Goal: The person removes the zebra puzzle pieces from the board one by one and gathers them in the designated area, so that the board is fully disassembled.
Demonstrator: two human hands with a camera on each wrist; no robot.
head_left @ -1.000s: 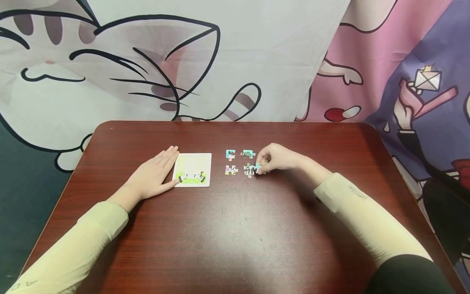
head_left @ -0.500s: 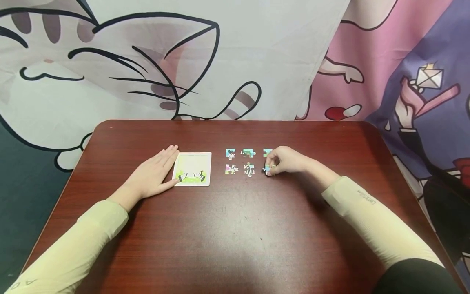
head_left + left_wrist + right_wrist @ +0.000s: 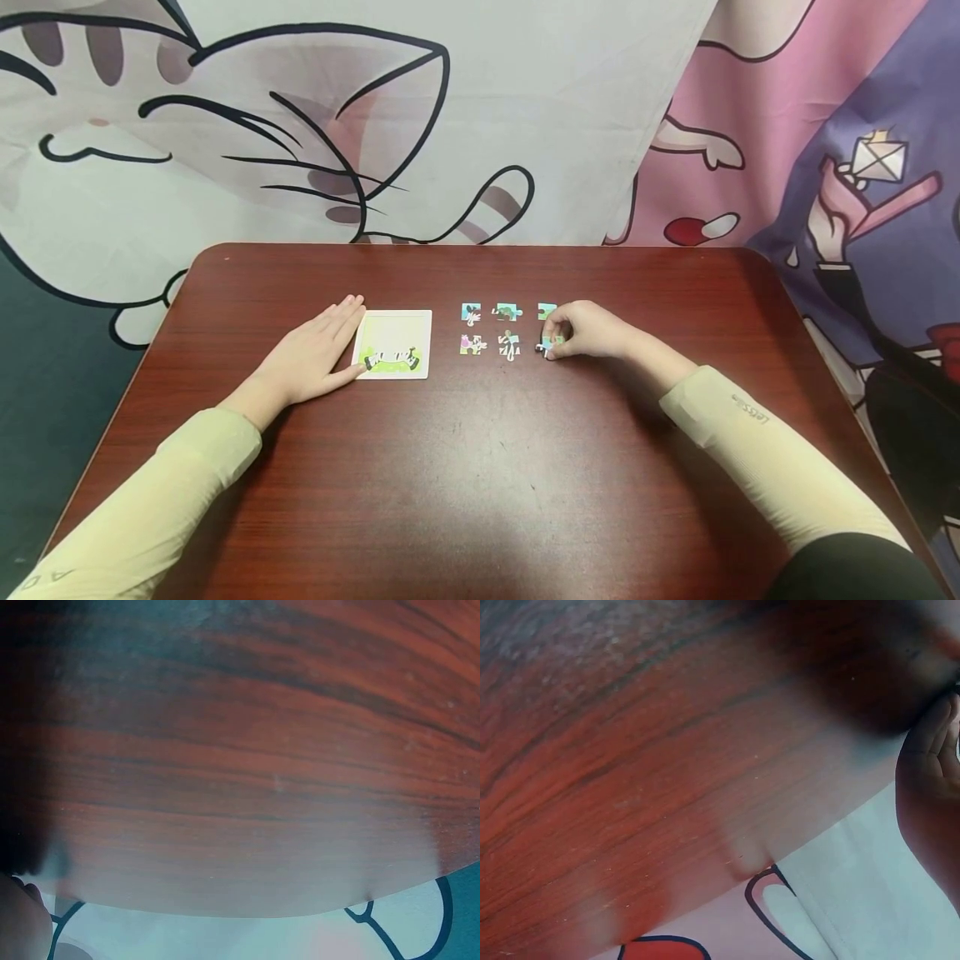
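Note:
In the head view the left hand (image 3: 313, 354) lies flat with its fingers straight, touching the left edge of a white-framed puzzle board (image 3: 393, 333) with a green and black picture along its lower part. The right hand (image 3: 588, 329) pinches a small blue puzzle piece (image 3: 553, 342) between thumb and fingers, at the lower right of a group of pieces. Above that piece is a blue-green one (image 3: 547, 311), close to the knuckles. The right wrist view shows part of the right hand (image 3: 934, 765) at its right edge; only a bit of the left hand (image 3: 22, 922) shows in the left wrist view.
Between board and right hand lie a blue and white piece (image 3: 471, 313), a green and blue piece (image 3: 507, 312), a pink and green piece (image 3: 472, 344) and a patterned piece (image 3: 509, 345). The brown table (image 3: 450, 500) ends at a cartoon-printed cloth (image 3: 570, 125) behind.
The right hand has moved a little to the right with its piece, away from the patterned piece. The blue-green piece above has come into view. The left hand has stayed in place.

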